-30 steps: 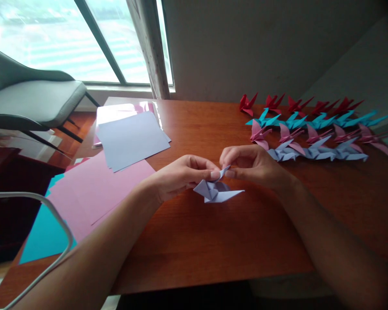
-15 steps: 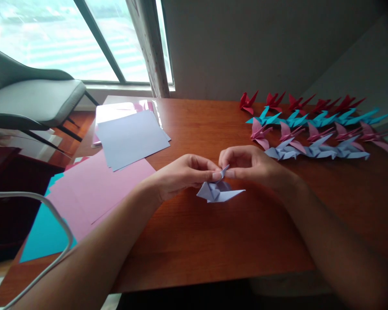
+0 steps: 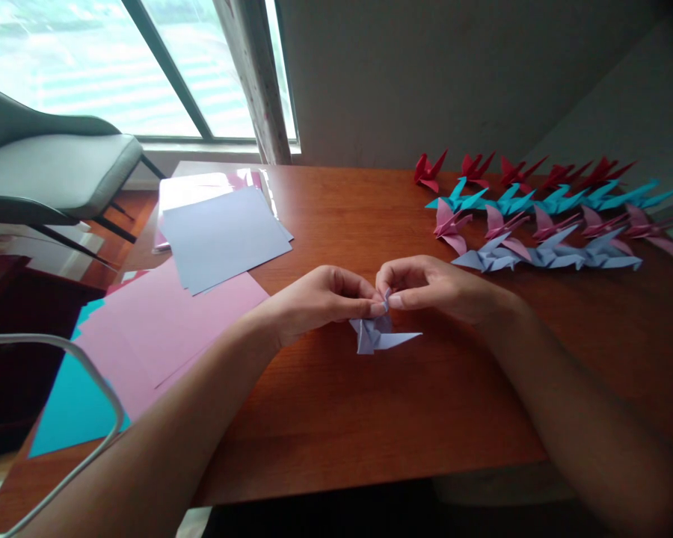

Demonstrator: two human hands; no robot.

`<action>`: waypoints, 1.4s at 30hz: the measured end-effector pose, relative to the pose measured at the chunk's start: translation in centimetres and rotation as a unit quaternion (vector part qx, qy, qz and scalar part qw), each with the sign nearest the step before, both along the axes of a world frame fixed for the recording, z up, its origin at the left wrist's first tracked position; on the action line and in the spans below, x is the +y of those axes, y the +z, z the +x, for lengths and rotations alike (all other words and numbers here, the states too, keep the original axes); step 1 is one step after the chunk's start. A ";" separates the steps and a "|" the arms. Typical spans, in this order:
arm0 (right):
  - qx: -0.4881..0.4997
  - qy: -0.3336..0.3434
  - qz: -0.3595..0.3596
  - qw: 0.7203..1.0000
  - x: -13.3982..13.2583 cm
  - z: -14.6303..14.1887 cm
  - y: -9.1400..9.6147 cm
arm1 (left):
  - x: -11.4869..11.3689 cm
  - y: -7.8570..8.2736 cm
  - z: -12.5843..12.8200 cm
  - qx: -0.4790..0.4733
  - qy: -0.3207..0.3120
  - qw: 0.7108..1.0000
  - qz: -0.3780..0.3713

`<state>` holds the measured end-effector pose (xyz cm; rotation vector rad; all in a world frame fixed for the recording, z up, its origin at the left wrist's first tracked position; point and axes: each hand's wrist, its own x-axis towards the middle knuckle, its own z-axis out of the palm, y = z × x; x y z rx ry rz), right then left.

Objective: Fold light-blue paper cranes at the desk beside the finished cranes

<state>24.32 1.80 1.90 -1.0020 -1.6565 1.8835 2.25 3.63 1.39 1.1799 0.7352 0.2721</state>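
"What have you got there?"

"A lavender origami crane (image 3: pixel 366 340), in front of me over the near part of the wooden table (image 3: pixel 370 433). My left hand (image 3: pixel 328 299) pinches its thin upper point between thumb and forefinger, and my right hand (image 3: pixel 434 288) pinches the same point from the other side. My fingertips cover most of that bit. I can't tell whether the crane's underside touches the wood."

"Anything in the way?"

"A white cable (image 3: pixel 93 364) loops in from the left, crossing in front of the turquoise paper (image 3: pixel 67 411) and the pink sheets (image 3: pixel 162 336) spread over it. My left forearm (image 3: pixel 191 426) hides part of the pink. Beyond, lavender sheets (image 3: pixel 227 239) overlap the pink ones and rest partly on a clear plastic packet (image 3: pixel 171 194)."

"What's inside that?"

"Something pink shows through; glare whitens much of the rest, so I can't make it out."

"And on the right?"

"Rows past my right hand: three lavender cranes (image 3: pixel 554 254) nearest, then pink cranes (image 3: pixel 546 226), turquoise cranes (image 3: pixel 558 200) and red cranes (image 3: pixel 426 173). Their wings overlap from where I look."

"Further off?"

"A grey chair (image 3: pixel 56 168), cut off at the left, then a curtain (image 3: pixel 252 75) beside a window (image 3: pixel 162 52), the view outside washed out."
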 end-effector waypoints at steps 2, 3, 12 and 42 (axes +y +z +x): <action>-0.003 0.003 -0.005 1.000 0.0 0.0 0.0 | 0.0 0.0 0.0 0.000 0.000 1.000 0.004; -0.004 0.003 -0.008 1.000 0.0 0.0 0.0 | 0.0 -0.1 0.1 0.001 0.001 1.000 0.007; -0.071 -0.010 -0.010 0.997 0.0 -0.1 0.3 | 0.3 -0.7 0.1 0.007 -0.003 0.999 0.043; -0.016 -0.230 0.172 0.958 -0.5 -2.0 -0.9 | -0.7 0.1 1.4 -0.092 0.277 0.946 0.139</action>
